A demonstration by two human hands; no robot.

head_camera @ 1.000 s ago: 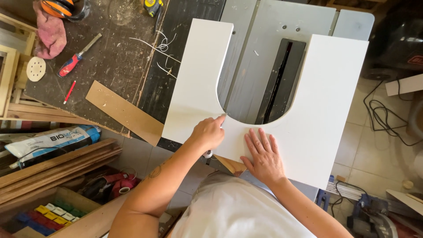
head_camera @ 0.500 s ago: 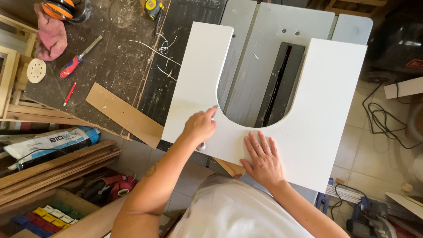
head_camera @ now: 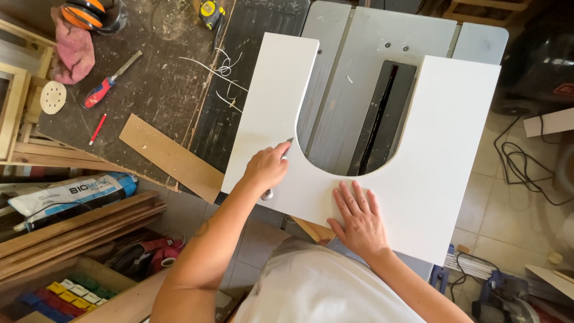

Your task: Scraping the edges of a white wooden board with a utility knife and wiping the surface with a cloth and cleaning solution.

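Tracing cutout edge: L hand (head_camera: pixel 266 168) gripping tool (head_camera: pixel 286 147), R hand (head_camera: pixel 357 216) flat on panel (head_camera: pixel 430 149).

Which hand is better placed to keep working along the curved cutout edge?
Left. The left hand holds a small tool at the white board's curved edge; the right hand lies flat, steadying it.

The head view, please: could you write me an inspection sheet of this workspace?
Surface: grey saw table; dusty dark bench beside it.
Job's things: white U-cut panel flat on the table.
Clutter: chisel, red pencil, sanding disc, board strip, tape measure, ear defenders, rag.
Grippers: left hand holds a small tool at the cut edge; right hand flat on the panel.
Cables: black cord on the floor.
Surroundings: wood strips, tiles.
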